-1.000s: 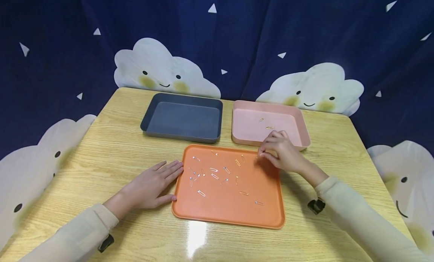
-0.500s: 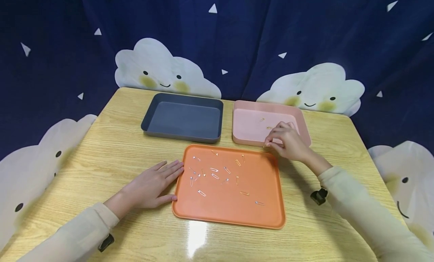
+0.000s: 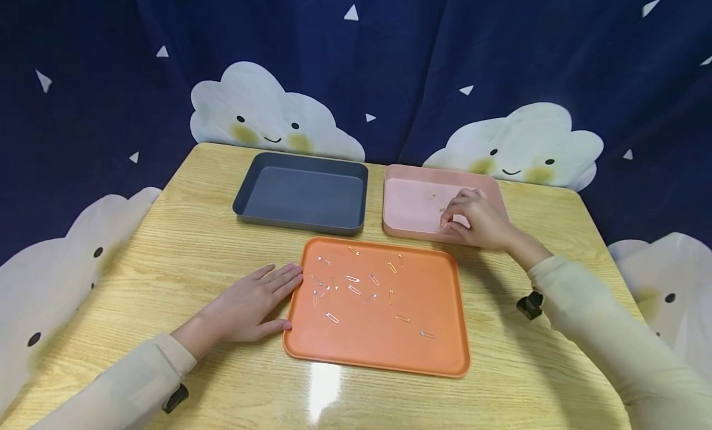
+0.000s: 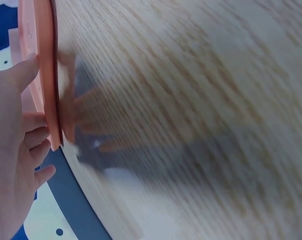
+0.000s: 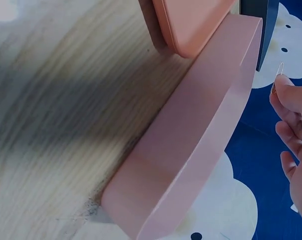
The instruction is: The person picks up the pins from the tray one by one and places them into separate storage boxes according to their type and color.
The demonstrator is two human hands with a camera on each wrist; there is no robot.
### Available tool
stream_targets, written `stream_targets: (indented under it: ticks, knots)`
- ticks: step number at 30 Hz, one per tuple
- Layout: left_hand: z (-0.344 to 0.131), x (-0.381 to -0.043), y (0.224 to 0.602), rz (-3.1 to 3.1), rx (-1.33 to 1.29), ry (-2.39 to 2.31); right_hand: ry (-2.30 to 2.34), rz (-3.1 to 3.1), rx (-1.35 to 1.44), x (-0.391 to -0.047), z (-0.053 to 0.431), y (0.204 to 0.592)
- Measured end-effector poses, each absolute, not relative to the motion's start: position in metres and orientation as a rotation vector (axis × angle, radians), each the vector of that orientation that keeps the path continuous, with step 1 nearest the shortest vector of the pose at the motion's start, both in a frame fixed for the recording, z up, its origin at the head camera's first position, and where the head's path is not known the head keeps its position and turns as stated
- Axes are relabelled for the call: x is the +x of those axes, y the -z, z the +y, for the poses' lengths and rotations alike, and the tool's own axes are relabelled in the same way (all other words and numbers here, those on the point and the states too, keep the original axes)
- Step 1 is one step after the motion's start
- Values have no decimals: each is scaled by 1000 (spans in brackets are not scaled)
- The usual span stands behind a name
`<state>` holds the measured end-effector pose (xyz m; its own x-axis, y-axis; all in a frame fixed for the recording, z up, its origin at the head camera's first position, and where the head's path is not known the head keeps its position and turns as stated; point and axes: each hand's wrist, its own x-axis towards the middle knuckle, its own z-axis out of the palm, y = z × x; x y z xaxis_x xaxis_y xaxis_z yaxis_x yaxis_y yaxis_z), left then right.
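Several small safety pins, some silver like this safety pin (image 3: 332, 317) and some gold, lie scattered on the orange tray (image 3: 384, 349). My left hand (image 3: 245, 303) rests with straight fingers against the tray's left rim; the left wrist view shows its thumb and fingertips touching that rim. Over the near part of the pink tray (image 3: 408, 227) is my right hand (image 3: 479, 220). In the right wrist view its thumb and forefinger pinch a gold safety pin (image 5: 280, 70) above the pink wall. Two gold pins lie inside the pink tray, one partly beside my fingers.
A dark grey tray (image 3: 303, 198) stands at the back left, beside the pink one. All the trays are on a light wooden table (image 3: 222, 380). Behind it hangs a dark blue curtain (image 3: 400, 53) with white clouds.
My right hand has lifted a gold safety pin from the orange tray's upper right corner and carried it away from me, over the pink tray. My left hand stays put.
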<state>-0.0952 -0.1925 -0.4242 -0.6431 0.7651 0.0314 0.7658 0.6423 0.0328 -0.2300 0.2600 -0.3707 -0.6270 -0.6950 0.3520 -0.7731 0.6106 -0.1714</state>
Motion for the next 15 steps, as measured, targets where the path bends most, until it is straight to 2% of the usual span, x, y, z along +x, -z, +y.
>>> stream_targets:
  ticks: [15]
  knots:
    - [-192, -98, 423, -2854, -1333, 38, -314, -2798, 1213, -262, 263, 360]
